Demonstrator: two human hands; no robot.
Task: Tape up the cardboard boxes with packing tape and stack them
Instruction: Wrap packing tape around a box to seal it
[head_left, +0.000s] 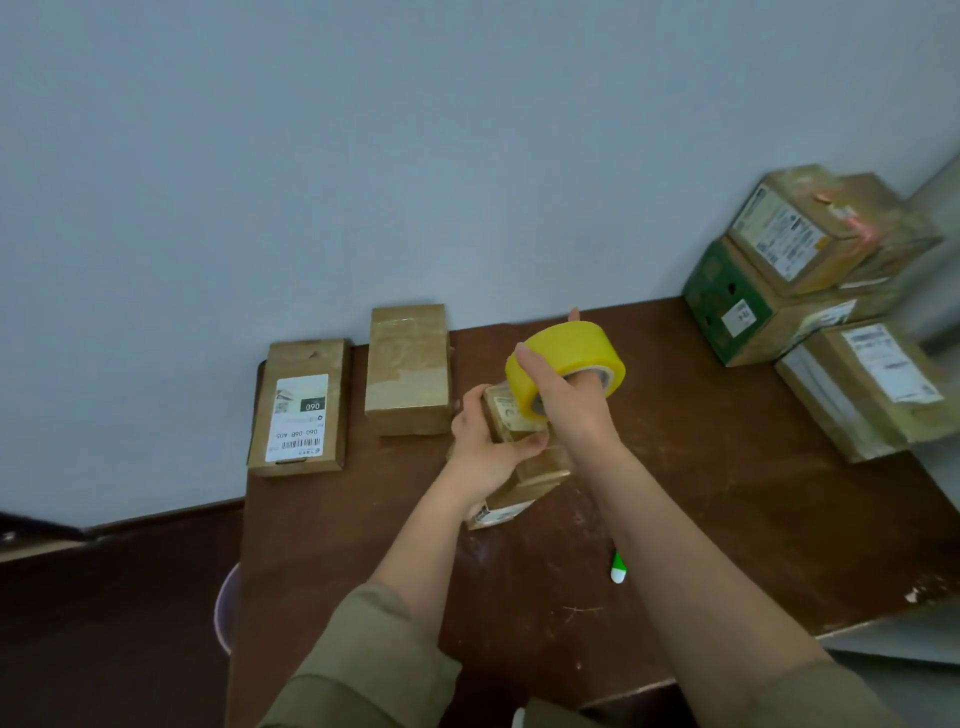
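A small cardboard box (524, 478) lies on the brown table (727, 519), near its middle, and serves as the reference point here. The left hand (485, 447) grips this box from its left side, fingers curled round its upper edge. Just above the box, the right hand (563, 400) holds a roll of yellow packing tape (566, 358), fingers passed through the core and thumb pressed on the outer face; the roll's lower edge meets the box top. Beyond the box and to its left, against the wall, lies a flat taped box (408, 369), and further left a flat box with a white label (298, 408), the two apart from each other. Well to the right of the small box stands a stack of larger boxes (810, 270). Nearer the person than the box, a green and white object (617, 567) lies on the table beside the right forearm; its kind cannot be told.
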